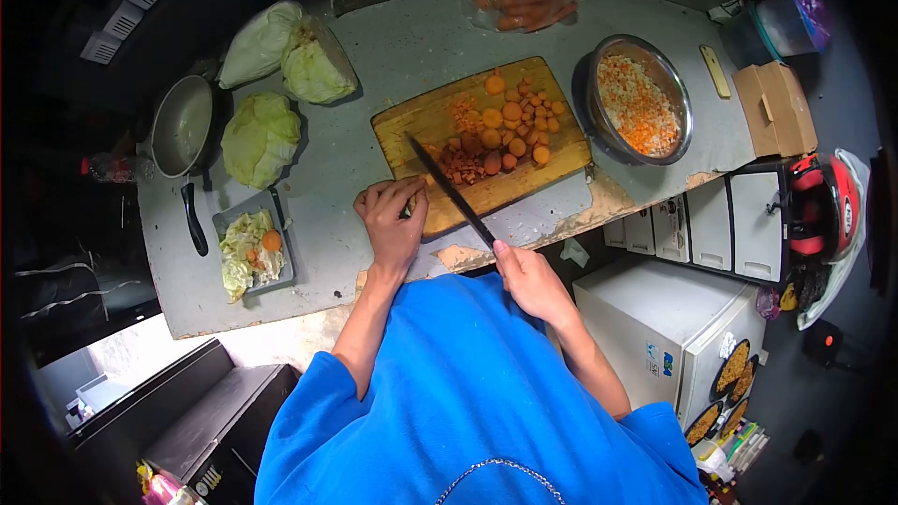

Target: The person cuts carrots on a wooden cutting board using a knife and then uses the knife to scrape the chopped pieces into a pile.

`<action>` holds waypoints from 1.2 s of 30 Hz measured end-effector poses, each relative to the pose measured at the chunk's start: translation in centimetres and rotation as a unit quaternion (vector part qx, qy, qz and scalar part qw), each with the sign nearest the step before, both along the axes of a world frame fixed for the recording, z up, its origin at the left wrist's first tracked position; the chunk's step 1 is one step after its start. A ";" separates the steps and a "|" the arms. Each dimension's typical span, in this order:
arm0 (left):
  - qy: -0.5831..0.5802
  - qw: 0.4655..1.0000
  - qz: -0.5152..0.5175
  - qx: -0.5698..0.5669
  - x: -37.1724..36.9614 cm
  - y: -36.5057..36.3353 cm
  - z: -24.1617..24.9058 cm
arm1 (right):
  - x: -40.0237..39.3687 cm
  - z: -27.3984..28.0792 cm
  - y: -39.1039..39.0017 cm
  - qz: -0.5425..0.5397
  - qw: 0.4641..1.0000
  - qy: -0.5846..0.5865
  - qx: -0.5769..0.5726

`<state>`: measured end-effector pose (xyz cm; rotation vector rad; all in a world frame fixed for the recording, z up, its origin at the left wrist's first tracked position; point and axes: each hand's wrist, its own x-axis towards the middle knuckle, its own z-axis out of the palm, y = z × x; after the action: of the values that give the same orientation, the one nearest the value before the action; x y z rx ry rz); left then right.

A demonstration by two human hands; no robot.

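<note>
Three cabbage pieces, one knife, one bowl.

— What does the room look like?

— Dim at the edges, with the light falling brightest on the grey bench, whose near edge is chipped and worn.

— And below it?

— To the right, a set of white plastic drawers sits under the bench, and nearer stands a small white fridge with stickers on its side. A red and white helmet rests just right of the drawers.

— The left side?

— A black cabinet stands near left, with pale floor showing beside it. White vented crates sit far left in shadow.
</note>
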<state>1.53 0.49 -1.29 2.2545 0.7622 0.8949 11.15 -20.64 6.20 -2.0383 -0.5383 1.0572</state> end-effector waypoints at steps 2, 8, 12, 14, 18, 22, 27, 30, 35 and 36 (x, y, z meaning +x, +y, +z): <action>0.006 1.000 -0.009 0.020 0.0 0.0 -0.1 | 0.1 0.2 -0.5 -0.009 1.000 -0.012 0.002; 0.039 0.999 0.005 0.024 0.8 0.1 0.9 | 0.8 0.0 -1.6 -0.037 0.999 -0.019 0.001; 0.052 0.998 -0.024 -0.009 1.0 1.0 0.2 | 0.8 -0.6 -2.0 -0.046 0.999 -0.012 0.011; 0.049 0.998 -0.034 -0.015 1.0 1.8 0.4 | 0.9 -0.5 -2.1 -0.048 0.999 -0.013 0.011; 0.042 0.998 -0.056 -0.002 0.9 2.8 1.3 | 0.8 0.2 -1.8 -0.054 0.998 -0.001 -0.026; 0.053 0.998 -0.025 0.013 0.7 2.1 1.7 | 0.7 0.7 -1.4 -0.041 0.998 -0.003 -0.042; 0.051 0.999 0.007 -0.011 0.8 1.5 1.1 | 0.5 0.8 -1.3 -0.025 0.998 -0.026 -0.041; 0.044 0.999 0.027 -0.010 1.3 1.0 1.1 | 0.6 0.5 -1.4 -0.027 0.998 -0.024 -0.043; 0.053 0.997 0.046 0.018 1.9 0.8 0.7 | 0.9 0.6 -1.3 -0.022 0.998 -0.026 -0.058; 0.057 0.997 0.050 0.023 2.0 0.9 0.8 | 0.9 0.6 -1.3 -0.020 0.998 -0.027 -0.059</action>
<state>3.49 1.37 -0.54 2.3413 0.9208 0.8442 12.03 -21.90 6.82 -2.1777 -0.4695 1.0338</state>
